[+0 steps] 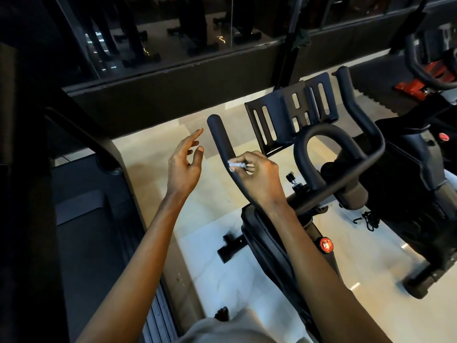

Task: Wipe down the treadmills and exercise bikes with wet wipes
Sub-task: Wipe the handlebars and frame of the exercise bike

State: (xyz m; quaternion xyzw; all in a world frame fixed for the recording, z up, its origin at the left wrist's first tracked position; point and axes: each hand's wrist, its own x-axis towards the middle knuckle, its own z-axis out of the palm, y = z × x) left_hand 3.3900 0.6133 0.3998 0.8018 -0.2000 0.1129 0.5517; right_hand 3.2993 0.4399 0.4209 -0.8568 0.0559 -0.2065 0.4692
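floor (153,154): pale glossy stone tiles, bright patches reflected | far edge: bounded by a low dark wall (173,95) | above: dark glass panels (160,33), faint reflections seen | far right: black interlocking mat (376,85) laid on floor | light: dim

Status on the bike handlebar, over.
Right hand pinching wet wipe against bike handlebar. Left hand open, hovering beside the bar. Nothing blocking.

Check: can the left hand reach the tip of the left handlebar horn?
Probably yes. The left hand is open in the air just beside the horn tip, nothing between them; the right hand holds the wipe lower on the same bar, clear of the tip.
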